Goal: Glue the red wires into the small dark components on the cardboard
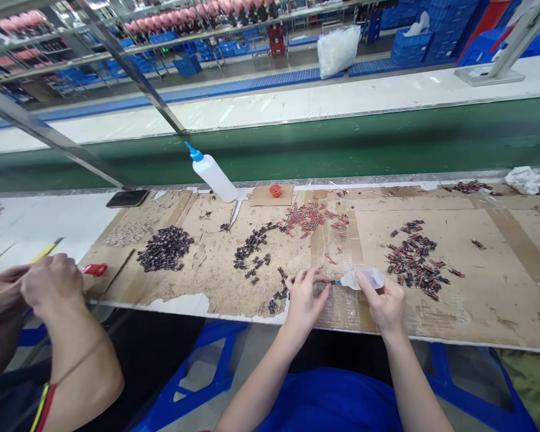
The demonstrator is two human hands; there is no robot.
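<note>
My right hand (386, 305) is closed around a small clear squeeze bottle (357, 279), its thin tip pointing left. At that tip, my left hand (306, 295) pinches a small dark part that my fingers mostly hide. Just left of my left hand lie loose small black parts (275, 298). Above my hands a pile of red-and-black parts (306, 217) spreads over the cardboard (225, 276). Right of my right hand sits another pile of dark parts with red in them (414, 259).
A white bottle with a blue nozzle (213, 177) stands at the back, near a red cap (275, 191) and a phone (127, 198). A co-worker's hands (49, 282) are at the left, beside a black pile (165, 248). A metal post (144, 84) slants behind the table.
</note>
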